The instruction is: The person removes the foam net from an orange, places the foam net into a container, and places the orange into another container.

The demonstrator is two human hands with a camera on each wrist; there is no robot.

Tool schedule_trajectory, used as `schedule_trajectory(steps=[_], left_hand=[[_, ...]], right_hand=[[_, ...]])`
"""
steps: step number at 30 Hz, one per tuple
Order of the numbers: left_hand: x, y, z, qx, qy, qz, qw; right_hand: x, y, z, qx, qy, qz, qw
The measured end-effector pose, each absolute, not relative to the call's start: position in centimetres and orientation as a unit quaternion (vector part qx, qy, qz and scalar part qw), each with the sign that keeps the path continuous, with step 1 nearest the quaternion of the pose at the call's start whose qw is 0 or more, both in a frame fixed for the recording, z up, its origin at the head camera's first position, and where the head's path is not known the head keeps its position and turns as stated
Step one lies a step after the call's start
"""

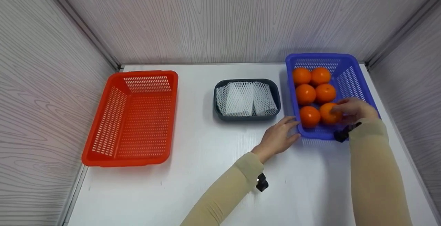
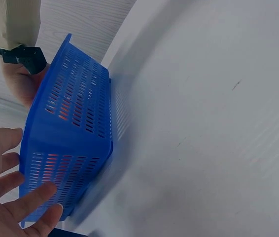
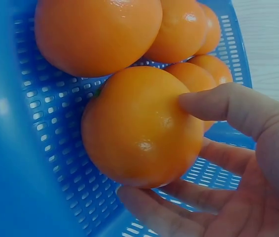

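My right hand (image 1: 355, 110) reaches into the blue basket (image 1: 322, 136) and grips an orange (image 3: 142, 128), thumb on top and fingers curved round its side. That orange sits in the basket's near part. Beside and behind it lie several more oranges (image 1: 305, 94) in two rows. My left hand (image 1: 277, 138) is at the basket's near left corner, with its fingers spread and nearly straight. In the left wrist view, those fingers (image 2: 28, 202) lie against the perforated wall near the rim.
A dark grey tray (image 1: 248, 118) holding white foam net sleeves (image 1: 240, 98) stands left of the blue basket. Farther left is a red basket (image 1: 144, 129) with nothing in it. Wood-grain panels (image 1: 206, 19) wall the white table (image 1: 200, 157) at the back and both sides.
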State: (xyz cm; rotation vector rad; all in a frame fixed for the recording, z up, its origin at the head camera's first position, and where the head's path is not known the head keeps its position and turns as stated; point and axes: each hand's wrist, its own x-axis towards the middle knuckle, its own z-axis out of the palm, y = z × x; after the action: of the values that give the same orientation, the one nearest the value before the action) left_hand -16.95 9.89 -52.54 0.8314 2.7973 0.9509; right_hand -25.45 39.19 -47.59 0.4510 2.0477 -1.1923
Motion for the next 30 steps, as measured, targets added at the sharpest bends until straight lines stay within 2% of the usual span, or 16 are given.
schedule_trajectory(steps=[6, 17, 25, 30], left_hand=[[-17.1, 9.6, -52.7, 0.281, 0.908, 0.305, 0.06], [-17.1, 7.3, -52.5, 0.282, 0.912, 0.291, 0.071], [-17.4, 2.6, -50.7, 0.258, 0.92, 0.288, 0.067], [-17.4, -1.0, -49.3, 0.242, 0.931, 0.268, 0.052]], right_hand=[[-25.0, 38.7, -47.4, 0.154, 0.82, -0.435, 0.34], [-24.3, 35.6, -45.3, 0.1, 0.901, -0.328, 0.267], [-22.9, 33.3, -44.3, 0.029, 0.929, -0.316, 0.189], [-21.6, 32.1, -44.0, -0.015, 0.939, -0.324, 0.112]])
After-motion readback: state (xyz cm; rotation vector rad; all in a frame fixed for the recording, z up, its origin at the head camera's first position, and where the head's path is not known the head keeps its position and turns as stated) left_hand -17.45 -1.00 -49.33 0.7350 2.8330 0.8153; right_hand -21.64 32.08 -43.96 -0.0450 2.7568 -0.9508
